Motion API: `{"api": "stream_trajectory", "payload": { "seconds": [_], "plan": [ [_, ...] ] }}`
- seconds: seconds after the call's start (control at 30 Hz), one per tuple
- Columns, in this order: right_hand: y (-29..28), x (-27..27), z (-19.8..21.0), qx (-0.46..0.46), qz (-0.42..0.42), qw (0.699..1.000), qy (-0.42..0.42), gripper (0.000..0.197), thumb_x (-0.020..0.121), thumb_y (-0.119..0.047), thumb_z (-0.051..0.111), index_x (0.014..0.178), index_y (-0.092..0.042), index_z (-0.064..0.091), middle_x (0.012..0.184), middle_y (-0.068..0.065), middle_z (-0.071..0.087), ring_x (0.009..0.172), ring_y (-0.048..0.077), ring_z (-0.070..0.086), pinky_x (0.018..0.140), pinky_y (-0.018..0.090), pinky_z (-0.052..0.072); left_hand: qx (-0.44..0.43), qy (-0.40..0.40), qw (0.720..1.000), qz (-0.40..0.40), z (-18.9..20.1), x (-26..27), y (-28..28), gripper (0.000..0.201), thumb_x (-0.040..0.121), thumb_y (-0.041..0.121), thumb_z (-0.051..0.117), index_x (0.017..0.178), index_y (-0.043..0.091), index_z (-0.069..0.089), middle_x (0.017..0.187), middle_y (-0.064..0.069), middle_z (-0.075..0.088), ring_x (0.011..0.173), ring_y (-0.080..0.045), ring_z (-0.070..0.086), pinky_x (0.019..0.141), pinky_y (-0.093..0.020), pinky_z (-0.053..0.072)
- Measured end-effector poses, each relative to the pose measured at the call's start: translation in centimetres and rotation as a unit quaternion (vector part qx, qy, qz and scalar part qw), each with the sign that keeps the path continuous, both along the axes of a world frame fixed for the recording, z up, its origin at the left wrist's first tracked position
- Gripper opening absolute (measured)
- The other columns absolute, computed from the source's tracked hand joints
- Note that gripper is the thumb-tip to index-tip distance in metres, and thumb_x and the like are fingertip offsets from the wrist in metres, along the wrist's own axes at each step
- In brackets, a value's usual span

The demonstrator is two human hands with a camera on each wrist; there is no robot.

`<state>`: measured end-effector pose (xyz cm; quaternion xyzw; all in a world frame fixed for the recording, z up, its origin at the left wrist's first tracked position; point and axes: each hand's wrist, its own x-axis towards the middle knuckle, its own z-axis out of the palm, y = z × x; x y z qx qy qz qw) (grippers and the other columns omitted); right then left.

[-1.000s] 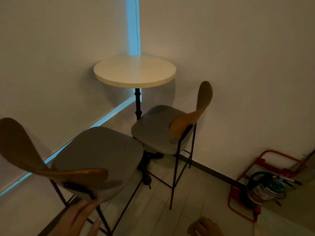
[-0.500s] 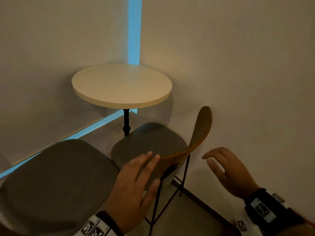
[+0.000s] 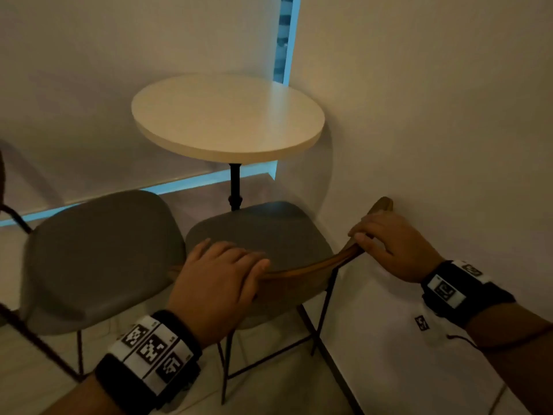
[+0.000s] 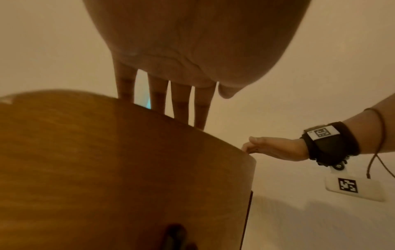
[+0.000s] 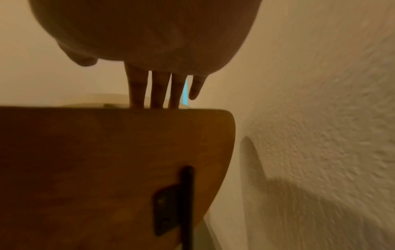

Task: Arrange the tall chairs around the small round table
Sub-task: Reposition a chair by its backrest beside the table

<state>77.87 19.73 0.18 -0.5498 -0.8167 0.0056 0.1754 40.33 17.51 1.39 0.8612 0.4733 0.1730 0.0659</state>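
Two hands: both on one backrest
Left hand: fingers curled over the top edge — lower centre
Right hand: fingers hooked over the right end
Gripped chair: below round table
Second chair: lower left — touching

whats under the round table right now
Under the round table a black post runs down, and the front of the right chair's grey seat sits below its near edge. The table's foot is hidden behind that seat.
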Motion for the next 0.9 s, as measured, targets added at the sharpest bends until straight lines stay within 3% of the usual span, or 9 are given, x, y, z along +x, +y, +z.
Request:
{"api": "stream_trajectory", "payload": {
  "seconds": [0.07,0.13,0.27,0.43,0.6,0.67,0.7,0.77,0.9],
  "plan": [
    [1.1,1.6,-1.1,0.003,0.028,0.999,-0.018,0.066,0.109,-0.062,0.025,0.099,-0.021,0.076,0.091,-0.004,0.071,0.089,0.019,0.062,0.089,0.038,0.043,-0.009,0.024,0.999,0.023,-0.8,1.7,-1.1,0.058,0.1,0.061,0.014,0.109,0.041,0.068,0.096,0.017,0.07,0.097,-0.014,0.063,0.098,-0.042,0.042],
    [1.7,2.2,-2.1,0.019,0.04,0.998,-0.036,0.065,0.107,-0.065,0.025,0.094,-0.024,0.074,0.086,-0.005,0.067,0.085,0.018,0.058,0.09,0.035,0.038,-0.016,0.039,0.998,0.043,-1.9,2.5,-1.5,0.056,0.099,0.064,0.017,0.106,0.038,0.066,0.092,0.017,0.066,0.088,-0.012,0.061,0.09,-0.036,0.039],
    [2.4,1.7,-3.1,0.013,0.057,0.995,-0.074,0.069,0.101,-0.076,0.022,0.089,-0.026,0.069,0.079,-0.008,0.06,0.081,0.016,0.055,0.098,0.04,0.037,0.043,0.051,0.994,0.091,-3.9,3.0,-1.2,0.05,0.098,0.065,0.022,0.09,0.032,0.058,0.085,0.01,0.06,0.081,-0.019,0.055,0.081,-0.037,0.03],
    [2.3,1.2,-3.7,0.033,0.041,0.995,-0.08,0.074,0.099,-0.079,0.016,0.085,-0.022,0.062,0.081,-0.005,0.057,0.083,0.023,0.054,0.095,0.042,0.034,0.072,0.053,0.989,0.114,-4.9,3.1,-0.8,0.052,0.097,0.065,0.024,0.086,0.026,0.055,0.086,0.004,0.06,0.082,-0.023,0.054,0.081,-0.038,0.025],
    [1.6,0.4,-4.0,0.044,0.041,0.998,0.009,0.063,0.095,-0.085,0.02,0.085,-0.031,0.051,0.076,-0.025,0.036,0.08,-0.002,0.028,0.086,0.024,0.02,0.068,0.045,0.99,0.118,-5.1,2.7,-1.1,0.053,0.096,0.063,0.029,0.089,0.02,0.058,0.091,0.0,0.061,0.088,-0.026,0.053,0.083,-0.038,0.022],
    [1.3,0.6,-4.3,0.044,0.028,0.999,-0.008,0.063,0.093,-0.088,0.018,0.087,-0.033,0.048,0.078,-0.021,0.038,0.085,0.0,0.03,0.098,0.034,0.03,0.073,0.042,0.989,0.122,-5.2,2.6,-1.7,0.05,0.097,0.061,0.03,0.091,0.02,0.058,0.094,-0.001,0.061,0.09,-0.026,0.053,0.084,-0.037,0.022],
    [1.1,0.6,-4.6,0.045,0.019,0.998,-0.032,0.063,0.093,-0.089,0.015,0.086,-0.034,0.046,0.081,-0.018,0.04,0.087,0.004,0.034,0.106,0.046,0.036,0.075,0.039,0.989,0.122,-5.2,2.5,-2.1,0.049,0.097,0.06,0.031,0.092,0.02,0.058,0.096,-0.001,0.061,0.091,-0.026,0.053,0.085,-0.038,0.023],
    [0.4,0.9,-5.1,0.053,0.006,0.997,-0.06,0.058,0.094,-0.088,0.014,0.085,-0.038,0.043,0.083,-0.014,0.044,0.087,0.012,0.038,0.108,0.069,0.037,0.086,0.039,0.989,0.118,-5.3,2.3,-2.9,0.048,0.098,0.06,0.032,0.093,0.019,0.058,0.096,-0.002,0.061,0.092,-0.026,0.053,0.086,-0.038,0.024],
    [-0.2,1.0,-5.9,0.069,0.002,0.996,-0.061,0.046,0.096,-0.086,0.019,0.086,-0.044,0.037,0.083,-0.016,0.042,0.09,0.026,0.057,0.103,0.08,0.035,0.094,0.049,0.988,0.114,-5.3,1.8,-3.7,0.052,0.097,0.063,0.029,0.094,0.019,0.058,0.095,-0.001,0.061,0.093,-0.026,0.054,0.086,-0.036,0.023]
  ]
}}
